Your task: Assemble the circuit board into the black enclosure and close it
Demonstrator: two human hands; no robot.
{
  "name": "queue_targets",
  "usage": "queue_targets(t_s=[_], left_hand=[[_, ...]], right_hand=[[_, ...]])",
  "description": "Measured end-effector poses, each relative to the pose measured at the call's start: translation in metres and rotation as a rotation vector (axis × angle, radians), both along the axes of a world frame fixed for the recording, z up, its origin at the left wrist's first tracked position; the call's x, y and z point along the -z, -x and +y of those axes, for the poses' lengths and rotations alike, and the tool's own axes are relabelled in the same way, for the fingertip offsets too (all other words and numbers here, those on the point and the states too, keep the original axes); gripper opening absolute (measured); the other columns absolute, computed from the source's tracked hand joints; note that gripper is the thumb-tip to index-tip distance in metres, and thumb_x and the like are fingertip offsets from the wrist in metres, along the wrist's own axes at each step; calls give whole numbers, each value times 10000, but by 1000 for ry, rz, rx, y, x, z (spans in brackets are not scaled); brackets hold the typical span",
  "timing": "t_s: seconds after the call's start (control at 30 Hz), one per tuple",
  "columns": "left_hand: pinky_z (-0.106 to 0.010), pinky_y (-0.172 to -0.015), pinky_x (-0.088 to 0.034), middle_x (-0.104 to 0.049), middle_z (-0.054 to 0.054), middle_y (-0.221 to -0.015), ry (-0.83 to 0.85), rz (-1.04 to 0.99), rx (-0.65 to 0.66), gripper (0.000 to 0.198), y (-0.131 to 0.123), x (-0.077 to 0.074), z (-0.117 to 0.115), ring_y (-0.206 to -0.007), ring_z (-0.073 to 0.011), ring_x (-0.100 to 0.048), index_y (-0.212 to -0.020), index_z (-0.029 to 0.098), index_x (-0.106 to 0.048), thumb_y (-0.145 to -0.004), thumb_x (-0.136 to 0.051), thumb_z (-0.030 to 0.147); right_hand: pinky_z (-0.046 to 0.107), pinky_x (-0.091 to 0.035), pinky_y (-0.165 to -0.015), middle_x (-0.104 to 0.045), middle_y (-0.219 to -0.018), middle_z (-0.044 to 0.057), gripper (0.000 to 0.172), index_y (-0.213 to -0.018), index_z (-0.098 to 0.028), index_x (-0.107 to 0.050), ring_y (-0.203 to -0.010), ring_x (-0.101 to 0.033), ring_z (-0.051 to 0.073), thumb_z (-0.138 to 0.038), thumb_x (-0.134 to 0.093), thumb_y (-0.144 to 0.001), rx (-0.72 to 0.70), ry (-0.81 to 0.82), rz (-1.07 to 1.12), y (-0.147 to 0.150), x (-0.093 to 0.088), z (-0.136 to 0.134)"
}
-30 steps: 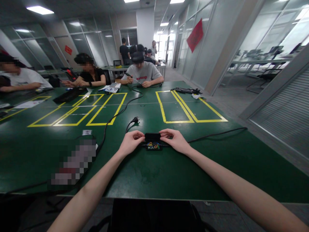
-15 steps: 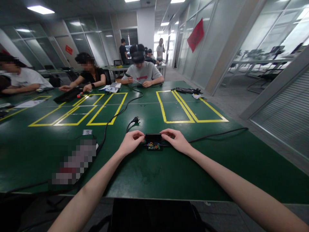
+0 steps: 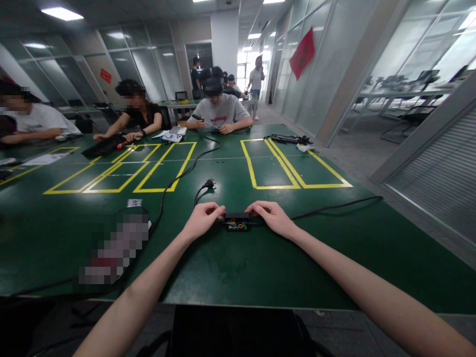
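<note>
A small black adapter case (image 3: 238, 228) lies on the green table in front of me, its circuit board with copper-coloured coils exposed. A black cover (image 3: 237, 216) is tilted over the far side of the case. My left hand (image 3: 203, 218) is closed, thumb and fingers pinching the cover's left end. At its right end my right hand (image 3: 271, 217) is closed in the same way, though the fingertips partly hide the contact. Black cables leave both sides of the case. A black power plug (image 3: 210, 184) lies beyond my left hand.
A blurred-out power strip (image 3: 115, 250) with cables lies at my left. Yellow tape rectangles (image 3: 275, 187) mark the table's far half. A black tripod-like object (image 3: 288, 139) lies at the far right edge. Across the table sits a person (image 3: 221, 111) with a screwdriver-like tool; other people sit at left.
The black cover has come down from a more upright position towards the case, with both my hands staying at its ends. In the background, two standing people have shifted right.
</note>
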State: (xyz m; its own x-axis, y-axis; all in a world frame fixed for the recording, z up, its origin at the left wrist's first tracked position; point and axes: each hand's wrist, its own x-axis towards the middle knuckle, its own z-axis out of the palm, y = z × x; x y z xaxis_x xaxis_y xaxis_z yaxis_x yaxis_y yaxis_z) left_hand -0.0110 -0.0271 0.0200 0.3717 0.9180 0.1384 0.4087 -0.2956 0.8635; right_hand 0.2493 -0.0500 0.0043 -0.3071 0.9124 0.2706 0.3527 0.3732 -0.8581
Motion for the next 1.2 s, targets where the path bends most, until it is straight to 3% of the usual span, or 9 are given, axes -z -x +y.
queue_targets(t_s=[0.47,0.67,0.93,1.07,1.2], left_hand=[[-243,-622,-485,-682,-11,-699,-31,34,57,266,-3,-5,-10,-639,-138,-604,-768,154,-672,-797,-722,414],[-244,-667,-494,-688,-3,-747,-110,58,122,160,-3,-4,-11,-683,-135,-619,-820,167,-667,-838,-681,325],[-261,-650,-446,-644,9,-760,-305,361,70,146,-19,2,-12,-707,-158,-598,-792,203,-578,-924,-583,267],[-284,-750,-499,-681,-16,-866,-418,491,132,143,-30,1,-15,-809,-178,-636,-916,215,-634,-949,-504,166],[-308,-814,-520,-709,-51,-930,-510,596,147,183,-32,1,-19,-884,-203,-655,-969,200,-648,-972,-475,141]], right_hand=[[332,-538,-759,-758,-880,64,225,-902,-185,-715,-813,-699,211,-374,-596,-933,-33,-123,-163,4,-4,-7],[336,-553,-767,-755,-906,65,185,-927,-193,-706,-812,-699,200,-368,-649,-913,-63,-189,-212,2,-4,-8],[313,-504,-723,-696,-846,42,100,-878,-205,-629,-774,-648,186,-277,-604,-942,-15,-292,-370,12,0,-10],[310,-484,-699,-660,-850,46,75,-924,-206,-604,-776,-621,195,-278,-615,-939,0,-353,-538,22,-3,-17],[358,-509,-761,-679,-964,90,234,-1032,-188,-593,-891,-626,245,-292,-723,-868,-75,-419,-629,25,-6,-21]])
